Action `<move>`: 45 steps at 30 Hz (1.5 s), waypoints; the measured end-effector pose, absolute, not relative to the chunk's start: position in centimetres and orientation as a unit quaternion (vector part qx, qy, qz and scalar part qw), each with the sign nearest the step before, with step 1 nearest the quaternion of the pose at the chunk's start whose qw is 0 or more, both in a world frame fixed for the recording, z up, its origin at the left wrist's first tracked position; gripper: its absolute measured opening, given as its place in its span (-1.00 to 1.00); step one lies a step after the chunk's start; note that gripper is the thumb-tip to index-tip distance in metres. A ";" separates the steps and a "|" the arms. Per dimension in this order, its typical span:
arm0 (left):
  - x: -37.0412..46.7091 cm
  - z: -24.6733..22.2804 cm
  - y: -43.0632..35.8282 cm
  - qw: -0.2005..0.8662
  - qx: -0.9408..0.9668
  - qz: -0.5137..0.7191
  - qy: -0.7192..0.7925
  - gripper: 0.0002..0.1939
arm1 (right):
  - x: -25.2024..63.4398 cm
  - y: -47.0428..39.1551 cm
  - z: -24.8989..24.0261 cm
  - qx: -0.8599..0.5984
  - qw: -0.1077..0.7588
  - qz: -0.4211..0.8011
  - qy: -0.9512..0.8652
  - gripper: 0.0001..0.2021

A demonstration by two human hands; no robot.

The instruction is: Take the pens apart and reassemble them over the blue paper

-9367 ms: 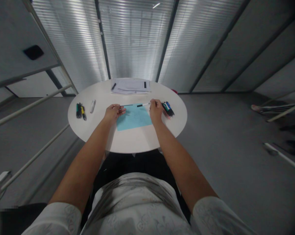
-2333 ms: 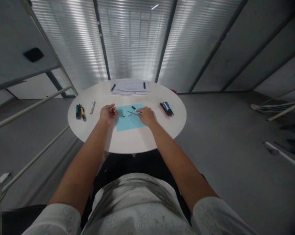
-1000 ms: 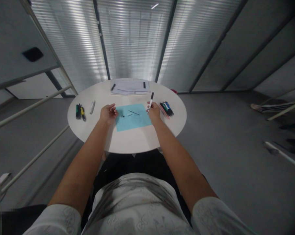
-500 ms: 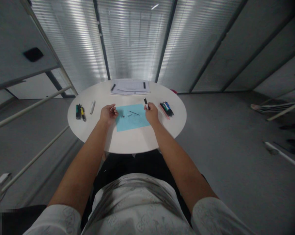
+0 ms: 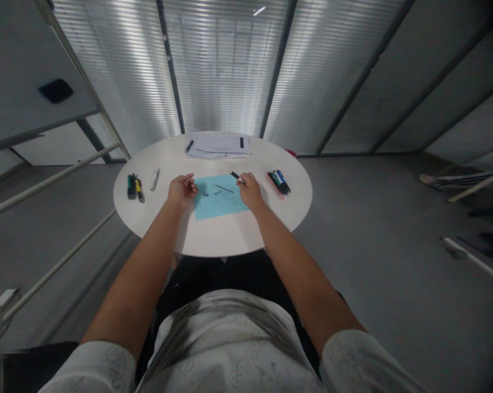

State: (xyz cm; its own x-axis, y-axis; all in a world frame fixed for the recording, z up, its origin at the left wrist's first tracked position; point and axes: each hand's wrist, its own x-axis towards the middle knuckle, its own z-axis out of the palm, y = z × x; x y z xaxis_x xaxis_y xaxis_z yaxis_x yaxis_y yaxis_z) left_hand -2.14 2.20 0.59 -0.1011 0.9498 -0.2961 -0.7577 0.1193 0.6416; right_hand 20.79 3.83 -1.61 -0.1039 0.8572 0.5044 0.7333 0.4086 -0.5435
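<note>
My right hand (image 5: 251, 192) is closed on a marker (image 5: 241, 179) with a white body and a black end. It holds the marker tilted, black end up and left, over the right part of a light-blue sheet (image 5: 214, 211). By the sheet's left edge is my left hand (image 5: 181, 190), palm partly up and fingers curled, with a thin whitish stick (image 5: 188, 179) pinched in it. On the sheet lie a thin dark stick (image 5: 224, 189), a short pale piece (image 5: 217, 192) and a tiny dark bit (image 5: 206, 194), too small to name.
The round white table (image 5: 222, 240) bears green and yellow markers (image 5: 134, 188) and a white pen (image 5: 155, 179) at left. Several markers (image 5: 278, 183) lie at right, and a stack of papers (image 5: 217, 145) at the back. Pale metal rails (image 5: 66, 170) run along the left.
My right hand has shifted slightly left and turned, so the marker now leans left instead of standing nearly upright. My left hand stays in place.
</note>
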 end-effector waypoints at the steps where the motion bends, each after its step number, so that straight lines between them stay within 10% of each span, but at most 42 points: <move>1: -2.1 0.5 2.2 0.656 0.134 0.651 0.357 -0.85 | 20.8 3.7 -1.6 -0.542 0.389 0.070 -0.742 -0.79; 14: -2.1 0.5 2.3 0.655 0.137 0.648 0.363 -0.84 | 19.9 2.4 -1.6 -0.544 0.204 0.007 -0.814 -0.84; 45: -2.0 0.2 2.7 0.645 0.163 0.641 0.382 -0.86 | 20.2 3.1 -2.1 -0.576 0.218 0.005 -0.788 -0.81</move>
State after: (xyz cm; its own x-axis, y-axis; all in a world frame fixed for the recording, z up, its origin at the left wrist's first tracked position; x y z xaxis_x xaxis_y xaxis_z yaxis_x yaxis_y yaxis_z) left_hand -2.04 2.71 0.20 -0.1138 0.9520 -0.2843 -0.7035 0.1248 0.6997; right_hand 20.23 3.12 -2.08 -0.2417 0.9098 0.3373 0.9051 0.3367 -0.2598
